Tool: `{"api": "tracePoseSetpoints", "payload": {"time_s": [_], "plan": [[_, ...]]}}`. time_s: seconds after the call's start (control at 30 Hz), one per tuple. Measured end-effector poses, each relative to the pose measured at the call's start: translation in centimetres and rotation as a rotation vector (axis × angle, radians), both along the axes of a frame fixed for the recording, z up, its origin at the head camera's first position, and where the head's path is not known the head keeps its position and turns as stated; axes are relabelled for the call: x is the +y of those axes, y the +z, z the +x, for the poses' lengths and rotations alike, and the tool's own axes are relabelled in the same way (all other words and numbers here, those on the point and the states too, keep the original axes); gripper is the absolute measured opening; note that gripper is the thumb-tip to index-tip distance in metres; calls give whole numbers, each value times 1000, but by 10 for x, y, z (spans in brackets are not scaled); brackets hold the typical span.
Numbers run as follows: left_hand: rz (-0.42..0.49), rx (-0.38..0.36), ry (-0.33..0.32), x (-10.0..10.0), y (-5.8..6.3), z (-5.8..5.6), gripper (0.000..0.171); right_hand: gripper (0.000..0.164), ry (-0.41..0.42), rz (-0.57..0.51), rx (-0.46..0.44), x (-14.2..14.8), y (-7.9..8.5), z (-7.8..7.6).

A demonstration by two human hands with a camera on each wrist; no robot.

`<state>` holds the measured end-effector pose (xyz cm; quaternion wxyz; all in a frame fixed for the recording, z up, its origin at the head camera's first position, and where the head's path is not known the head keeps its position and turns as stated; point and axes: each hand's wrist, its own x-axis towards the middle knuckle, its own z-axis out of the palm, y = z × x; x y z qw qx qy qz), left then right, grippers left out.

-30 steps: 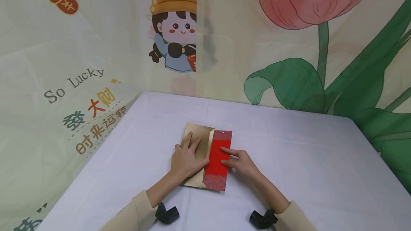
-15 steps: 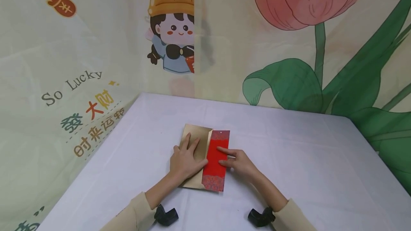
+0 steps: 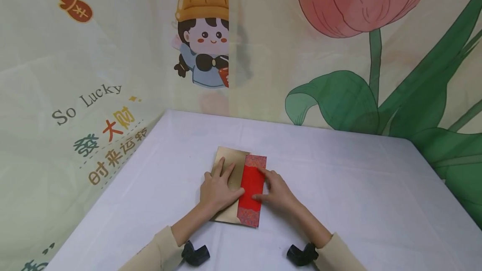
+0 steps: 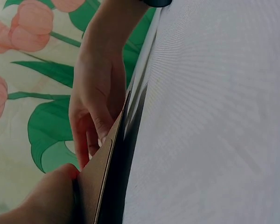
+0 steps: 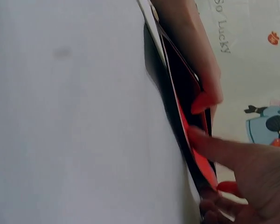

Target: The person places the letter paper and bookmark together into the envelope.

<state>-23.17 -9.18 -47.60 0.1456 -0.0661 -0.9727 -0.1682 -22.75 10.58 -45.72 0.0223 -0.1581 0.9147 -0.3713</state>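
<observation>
A gold card [image 3: 235,170] lies on the white table, with a red panel [image 3: 251,189] along its right side that has patterned ends. My left hand [image 3: 218,189] presses flat on the gold part, fingers spread, its thumb reaching to the red panel's left edge. At the panel's right edge is my right hand [image 3: 280,191], thumb on the red face and index finger higher up. In the right wrist view, that thumb [image 5: 203,140] lies on the red surface while other fingers bend at the edge. The left wrist view shows the gold card [image 4: 99,175] edge-on, slightly raised from the cloth.
White cloth covers the table [image 3: 357,187]. A printed backdrop [image 3: 263,74] with a tulip and a cartoon child stands behind and to the left. Black wrist mounts [image 3: 196,253] sit at both sleeves.
The red panel has shifted slightly left over the gold card, covering a pale strip seen before. My right hand moved left with it and its thumb and index finger spread wider. My left hand stays.
</observation>
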Motion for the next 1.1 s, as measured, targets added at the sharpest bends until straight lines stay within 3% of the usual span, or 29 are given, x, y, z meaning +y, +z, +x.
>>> {"api": "tracePoseSetpoints", "payload": {"time_s": [0.13, 0.3, 0.57, 0.93, 1.1], "plan": [[-10, -3, -6, 0, -1, 2, 74, 94, 42, 26, 9, 2, -4, 0], [-16, 11, -4, -2, -1, 4, 73, 95, 92, 65, 118, -7, -8, 2], [-4, 22, -15, -2, -1, 7, 73, 101, 156, 60, 59, -5, -4, 4], [-15, 21, -21, -4, 0, 6, 75, 105, 237, 93, 87, -11, -4, 1], [-28, 15, -17, -6, -1, 6, 75, 108, 268, 117, 166, -17, -7, 0]]}}
